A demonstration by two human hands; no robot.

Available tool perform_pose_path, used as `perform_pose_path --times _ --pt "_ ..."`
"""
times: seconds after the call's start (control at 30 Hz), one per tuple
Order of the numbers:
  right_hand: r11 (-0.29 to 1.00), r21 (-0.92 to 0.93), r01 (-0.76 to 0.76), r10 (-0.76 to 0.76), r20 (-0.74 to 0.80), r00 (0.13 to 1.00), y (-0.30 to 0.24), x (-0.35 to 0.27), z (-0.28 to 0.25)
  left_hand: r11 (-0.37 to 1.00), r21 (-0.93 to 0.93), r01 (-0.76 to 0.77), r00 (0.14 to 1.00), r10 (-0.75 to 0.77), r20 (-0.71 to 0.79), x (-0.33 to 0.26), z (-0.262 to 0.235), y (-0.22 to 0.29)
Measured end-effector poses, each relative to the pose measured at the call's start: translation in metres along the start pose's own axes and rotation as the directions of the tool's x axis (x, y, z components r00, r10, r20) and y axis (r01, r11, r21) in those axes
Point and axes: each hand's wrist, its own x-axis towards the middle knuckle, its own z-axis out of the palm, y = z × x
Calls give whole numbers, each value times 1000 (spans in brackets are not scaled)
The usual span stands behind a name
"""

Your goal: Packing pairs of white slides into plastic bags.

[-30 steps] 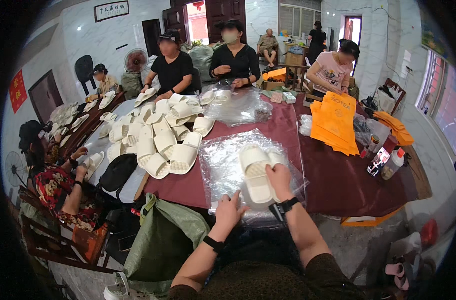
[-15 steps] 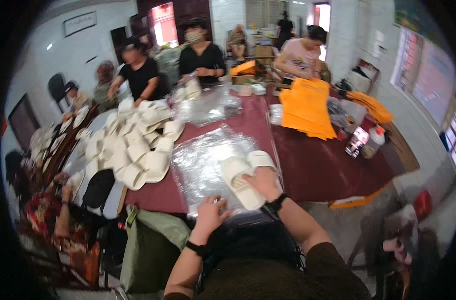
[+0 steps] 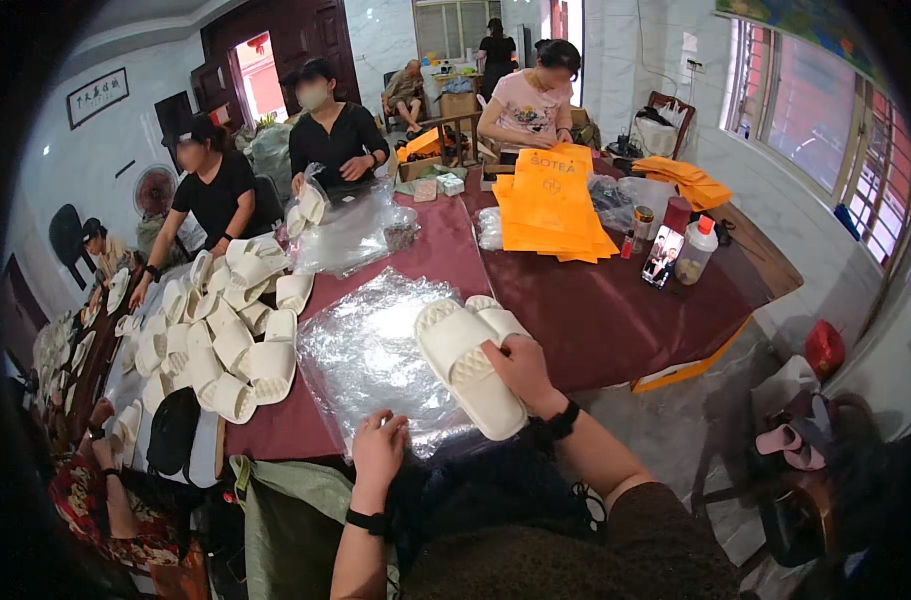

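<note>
A pair of cream slippers (image 3: 468,358) is in my right hand (image 3: 524,372), thumb over the strap of the nearer one and the other partly hidden behind it. They are tilted over the right side of a stack of clear plastic bags (image 3: 361,325) on the dark red tabletop. At the near edge of that stack is my left hand (image 3: 379,445), with its fingers curled in and the tips at the plastic. Left of the bags lies a big heap of cream slippers (image 3: 231,330).
Orange bags (image 3: 551,205) are stacked far right, near a propped phone (image 3: 663,258) and a bottle with a red cap (image 3: 697,250). Several people sit or stand around the tables. A green sack (image 3: 296,520) hangs open at the near left; a black bag (image 3: 175,432) lies beside the heap.
The view has swung right. My right hand has brought the slippers nearer and to the right over the bags. My left hand's fingers have drawn in at the stack's near edge.
</note>
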Motion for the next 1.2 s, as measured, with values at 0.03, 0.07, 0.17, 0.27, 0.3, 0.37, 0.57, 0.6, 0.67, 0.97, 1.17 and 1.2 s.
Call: perform_pose_path --times 0.03,0.07,0.17,0.27,0.3,0.37,0.57,0.6,0.67,0.97,1.17,1.2 --pt "999 -30 41 -42 -34 999 -2 -4 -8 1000 21 -12 1000 12 11 3 0 2" --pt "999 -33 40 -41 -29 999 -5 -8 -15 1000 17 -8 1000 8 12 5 -5 10" --pt "999 -41 16 -13 55 998 -7 -21 -40 992 98 -79 997 80 -14 3 -19 36" --pt "992 38 -118 113 101 988 -6 -35 -54 963 227 -148 989 141 46 -1 -19 36" --pt "992 38 -117 113 107 988 1 -39 -58 970 198 -144 990 138 41 -1 -14 31" --pt "998 7 -67 66 91 994 12 -43 -66 976 168 -138 990 134 39 -2 -9 25" --pt "987 70 -148 140 103 985 10 -53 -90 997 -74 28 999 -30 -21 2 -4 10" --pt "983 117 -140 130 88 988 6 -54 -92 996 -72 43 999 -45 -21 5 -3 10" --pt "993 43 -109 103 121 987 15 -58 -104 992 -115 61 997 -67 -49 9 -3 11" --pt "904 359 234 -397 494 774 -39 -74 -58 988 -100 115 990 -122 -67 19 6 7" --pt "950 40 310 -267 619 738 -28 -76 -31 709 -598 374 922 -215 322 26 -16 -3" --pt "956 -54 288 -199 603 773 -23 -76 -29 709 -599 372 923 -214 320 26 -18 -5"
